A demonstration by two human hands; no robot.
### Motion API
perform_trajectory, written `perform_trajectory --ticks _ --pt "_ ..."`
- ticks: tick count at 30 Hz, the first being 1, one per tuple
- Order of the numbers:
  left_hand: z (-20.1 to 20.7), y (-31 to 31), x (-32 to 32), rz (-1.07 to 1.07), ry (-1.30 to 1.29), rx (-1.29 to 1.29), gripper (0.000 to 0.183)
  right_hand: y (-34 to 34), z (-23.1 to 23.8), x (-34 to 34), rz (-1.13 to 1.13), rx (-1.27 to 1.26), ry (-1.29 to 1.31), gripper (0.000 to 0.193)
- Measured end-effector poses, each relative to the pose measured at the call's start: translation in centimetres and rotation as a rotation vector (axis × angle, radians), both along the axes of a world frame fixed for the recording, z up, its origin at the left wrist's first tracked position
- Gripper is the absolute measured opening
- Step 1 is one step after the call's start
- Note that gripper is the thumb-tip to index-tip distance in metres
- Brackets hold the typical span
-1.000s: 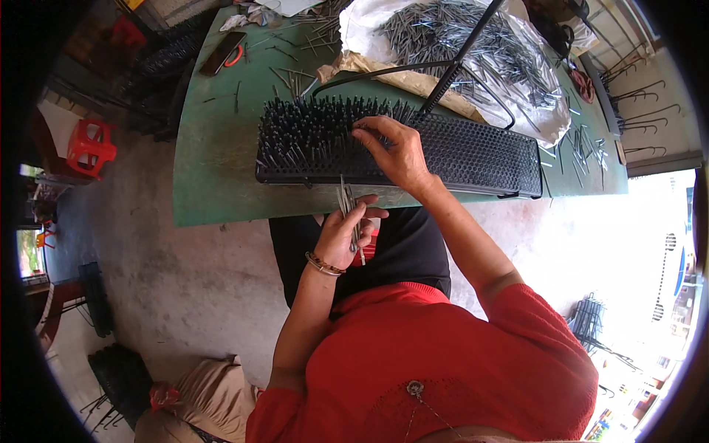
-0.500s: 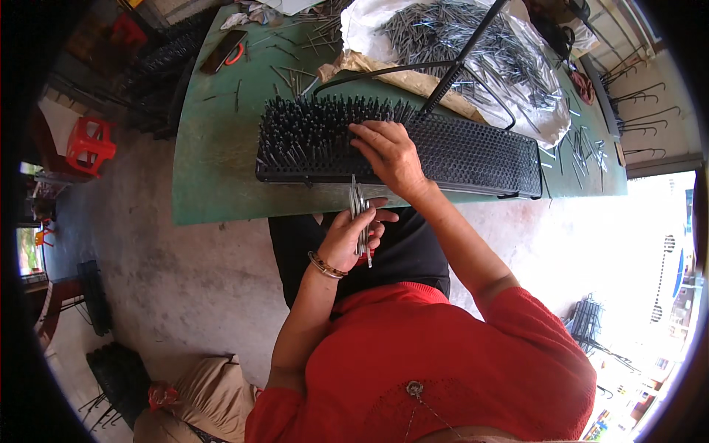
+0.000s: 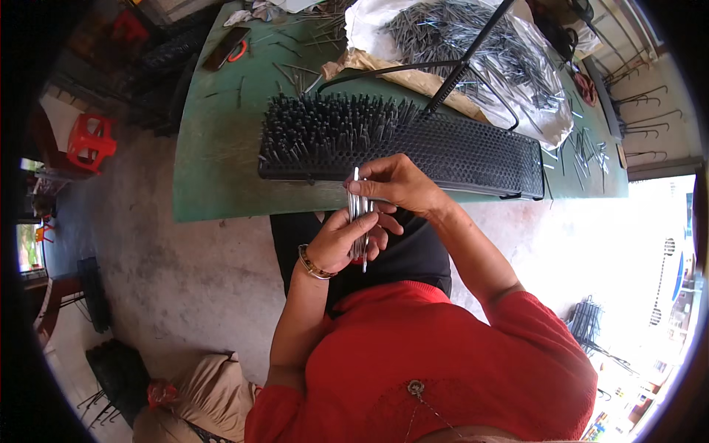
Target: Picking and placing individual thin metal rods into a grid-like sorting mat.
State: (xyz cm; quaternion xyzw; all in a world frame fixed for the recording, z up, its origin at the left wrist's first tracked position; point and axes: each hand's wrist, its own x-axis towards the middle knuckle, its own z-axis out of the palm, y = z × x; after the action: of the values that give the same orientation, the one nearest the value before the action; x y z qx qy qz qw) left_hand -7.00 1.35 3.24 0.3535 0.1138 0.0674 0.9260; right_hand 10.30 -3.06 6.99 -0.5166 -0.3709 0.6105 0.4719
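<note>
Being drawn back from the black, perforated, box-shaped rack [image 3: 484, 161], the right hand [image 3: 410, 188] is now being closed in a narrow pinch at the top of the thin silver metal rods [image 3: 356, 205], which are being held bundled by the left hand [image 3: 334, 244] on the rack's near side. Placing is seemingly being paused. Unlike earlier, the upright dark metal rods [image 3: 325, 129] are being left uncovered.

We list one green tabletop [image 3: 214, 173], bearing directly: one long black perforated rack [image 3: 473, 151] along the near edge; one spread white wrapping [image 3: 362, 29] behind it; loose metal rods [image 3: 582, 156], scattered left and right; one dark, flat, phone-like object [image 3: 224, 50]; one orange loop [image 3: 244, 50] beside that.
</note>
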Motion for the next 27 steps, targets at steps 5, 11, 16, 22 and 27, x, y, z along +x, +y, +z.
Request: perform_trajectory --ticks 5,11,16,22,27 --pt "-0.5 -0.2 -0.3 0.015 0.034 -0.026 0.032 0.5 -0.6 0.2 -0.055 0.011 -0.077 0.019" --pt "-2.1 0.6 -1.3 0.061 0.091 -0.054 0.035 2.3 0.0 0.9 -0.276 0.242 -0.341 0.020" --pt "-3.4 0.6 -2.0 0.136 0.094 -0.085 0.033 3.9 0.9 0.8 -0.481 0.341 -0.575 0.021" --pt "-3.6 0.5 -2.0 0.153 0.088 -0.104 0.031 4.6 -0.5 1.1 -0.566 0.497 -0.768 0.018" --pt "-3.6 0.5 -1.9 0.152 0.099 -0.106 0.031 4.4 0.2 1.0 -0.534 0.556 -0.832 0.016"
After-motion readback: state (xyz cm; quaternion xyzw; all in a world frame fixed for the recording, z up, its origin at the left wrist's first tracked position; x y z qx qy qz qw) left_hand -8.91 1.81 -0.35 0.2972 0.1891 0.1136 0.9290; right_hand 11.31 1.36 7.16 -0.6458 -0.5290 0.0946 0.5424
